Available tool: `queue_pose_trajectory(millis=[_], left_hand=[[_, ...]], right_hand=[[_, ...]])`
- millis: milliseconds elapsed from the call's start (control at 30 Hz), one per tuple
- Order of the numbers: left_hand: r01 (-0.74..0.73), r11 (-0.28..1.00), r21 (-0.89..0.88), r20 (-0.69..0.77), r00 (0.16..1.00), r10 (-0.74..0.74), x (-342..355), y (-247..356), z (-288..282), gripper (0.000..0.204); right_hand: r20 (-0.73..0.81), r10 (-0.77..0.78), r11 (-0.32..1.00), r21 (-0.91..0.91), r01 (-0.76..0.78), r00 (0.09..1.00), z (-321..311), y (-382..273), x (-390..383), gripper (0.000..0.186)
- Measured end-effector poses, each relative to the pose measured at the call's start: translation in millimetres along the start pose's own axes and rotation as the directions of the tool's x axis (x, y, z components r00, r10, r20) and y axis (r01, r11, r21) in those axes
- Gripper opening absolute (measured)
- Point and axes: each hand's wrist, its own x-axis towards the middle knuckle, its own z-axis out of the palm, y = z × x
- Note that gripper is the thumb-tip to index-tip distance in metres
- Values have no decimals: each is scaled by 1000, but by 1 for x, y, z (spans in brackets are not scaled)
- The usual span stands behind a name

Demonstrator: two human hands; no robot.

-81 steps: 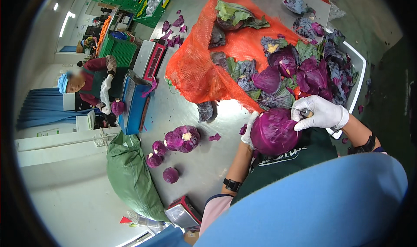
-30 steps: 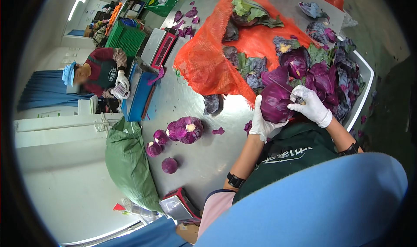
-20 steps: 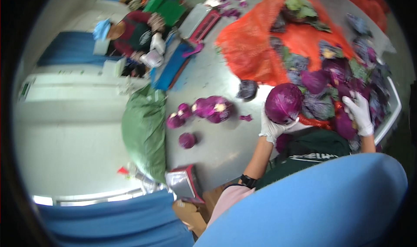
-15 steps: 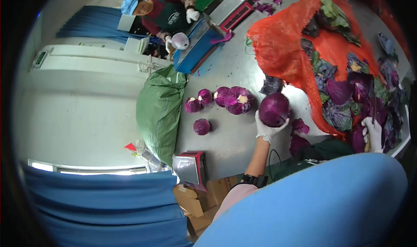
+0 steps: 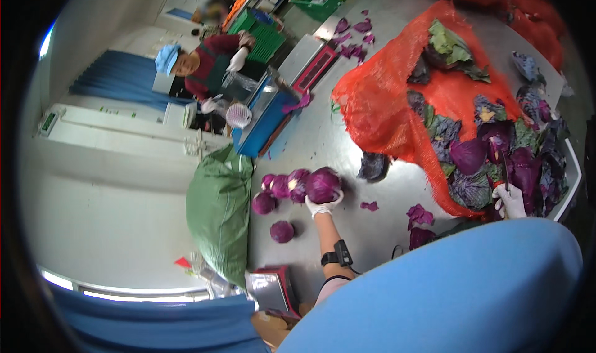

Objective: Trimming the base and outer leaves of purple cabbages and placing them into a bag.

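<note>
Among several purple cabbages [image 5: 279,185] on the steel table [image 5: 316,241], my left hand [image 5: 325,208] grips a round cabbage [image 5: 323,182] from below. A lone small cabbage [image 5: 282,231] lies nearer me. My right hand [image 5: 510,200], in a white glove, is closed on a knife [image 5: 505,173] pointing away from me, over the heap of cabbage and loose leaves [image 5: 469,157] at the right. That heap spreads over a torn orange mesh bag [image 5: 379,111] and into a white tray [image 5: 572,185]. Purple scraps [image 5: 419,216] lie between my hands.
A co-worker [image 5: 211,64] in a blue cap stands across the table, hands at a blue-sided box [image 5: 254,136]. A scale [image 5: 310,67], another scale [image 5: 270,288], a green sack [image 5: 217,216] and green crates [image 5: 261,30] surround the work area. More orange sacks [image 5: 534,18] lie at back right.
My left hand has carried its cabbage leftward from the heap to the other cabbages. My right hand, with the knife, has moved away from that cabbage. The head view has turned leftward.
</note>
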Motion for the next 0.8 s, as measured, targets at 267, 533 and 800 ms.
queue_pose_trajectory(millis=[267,533,800], left_hand=[[-528,834,-163,-163,848,505,52,41,103,56],[-388,687,614,789,315,-528,-56,-260,285,48],[-551,382,742,627,772,-104,64,-320,298,44]], right_hand=[[-232,-23,999,-28,17,972,-15,22,5,16],[95,-46,994,-94,55,994,70,-10,44,21],[121,-18,975,-216,44,992,87,42,54,16]])
